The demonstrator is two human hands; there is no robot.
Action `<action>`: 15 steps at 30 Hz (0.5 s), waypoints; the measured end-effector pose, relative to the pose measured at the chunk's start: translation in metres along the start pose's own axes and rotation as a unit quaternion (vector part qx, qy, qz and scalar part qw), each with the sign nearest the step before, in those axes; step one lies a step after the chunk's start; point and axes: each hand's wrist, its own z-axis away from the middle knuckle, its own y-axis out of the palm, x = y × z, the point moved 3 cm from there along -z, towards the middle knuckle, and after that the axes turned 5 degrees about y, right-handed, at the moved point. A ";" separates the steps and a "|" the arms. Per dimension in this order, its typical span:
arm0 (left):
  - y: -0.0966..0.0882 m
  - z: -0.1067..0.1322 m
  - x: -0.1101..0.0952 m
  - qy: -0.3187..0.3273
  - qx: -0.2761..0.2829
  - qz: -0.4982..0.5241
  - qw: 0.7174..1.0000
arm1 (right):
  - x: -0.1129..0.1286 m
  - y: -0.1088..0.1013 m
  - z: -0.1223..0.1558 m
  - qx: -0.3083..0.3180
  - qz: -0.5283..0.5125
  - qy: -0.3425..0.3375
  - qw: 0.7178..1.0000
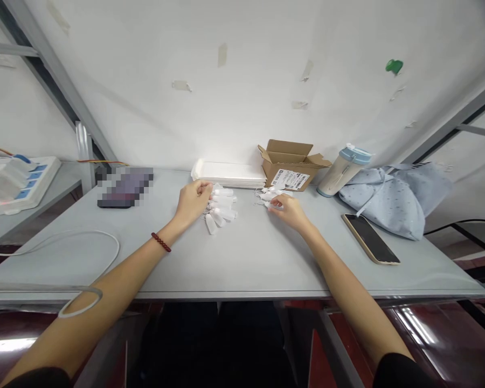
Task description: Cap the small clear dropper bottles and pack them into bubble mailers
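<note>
Small white, translucent plastic pieces, some with thin strings or wires, lie fanned out in a pile (220, 208) on the grey table (234, 258). My left hand (192, 203), with a beaded bracelet on the wrist, is at the left edge of this pile. Its thumb and fingers are pinched together, and what they hold is hidden. A second, smaller group of similar pieces (271, 193) lies to the right, in front of the cardboard box. My right hand (291, 212) is closed at its near edge, its fingertips on one small white plastic piece (265, 204).
Behind the piles stand a white stack (230, 173) and an open cardboard box (289, 171). To the right are a bottle (343, 170), a blue patterned cloth bag (388, 202) and a phone (369, 238). A partly blurred dark object (123, 188), a white cable (115, 240) and a power strip (32, 183) are left.
</note>
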 end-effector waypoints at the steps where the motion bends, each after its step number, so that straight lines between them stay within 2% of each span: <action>1: 0.002 0.002 -0.001 0.003 0.006 0.006 1.000 | 0.001 0.001 0.001 0.005 0.004 -0.003 1.000; 8: 0.011 0.013 -0.014 0.032 0.056 0.008 0.998 | 0.018 0.006 0.006 0.033 -0.002 0.006 0.999; 15: 0.013 0.022 -0.024 0.089 0.071 -0.011 0.993 | 0.041 -0.006 0.013 0.021 -0.149 0.020 0.988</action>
